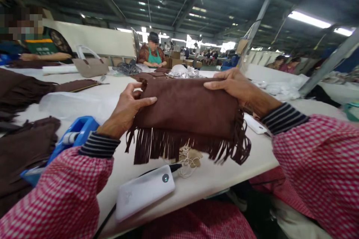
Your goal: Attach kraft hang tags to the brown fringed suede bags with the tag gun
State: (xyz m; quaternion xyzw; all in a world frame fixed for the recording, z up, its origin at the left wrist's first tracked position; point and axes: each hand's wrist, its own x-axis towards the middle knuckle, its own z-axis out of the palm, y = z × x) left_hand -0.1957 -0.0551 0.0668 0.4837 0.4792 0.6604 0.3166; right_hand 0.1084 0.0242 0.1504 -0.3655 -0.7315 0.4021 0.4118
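Observation:
A dark brown fringed bag piece (187, 108) is held up above the white table, its fringe hanging from the lower edge and right side. My left hand (129, 104) grips its upper left corner, thumb on the front face. At the upper right edge my right hand (235, 87) holds it, thumb in front and the other fingers mostly hidden behind. Below the fringe, a loose bundle of cream string (186, 162) lies on the table, beside a white power bank (146, 193) with a dark cable.
A blue tape dispenser (77, 132) stands left of my left forearm, near brown fringed pieces (28, 153). A beige handbag (91, 67) stands further back. Another white device (255, 124) lies at right. Across the table is a person in a green apron (154, 58).

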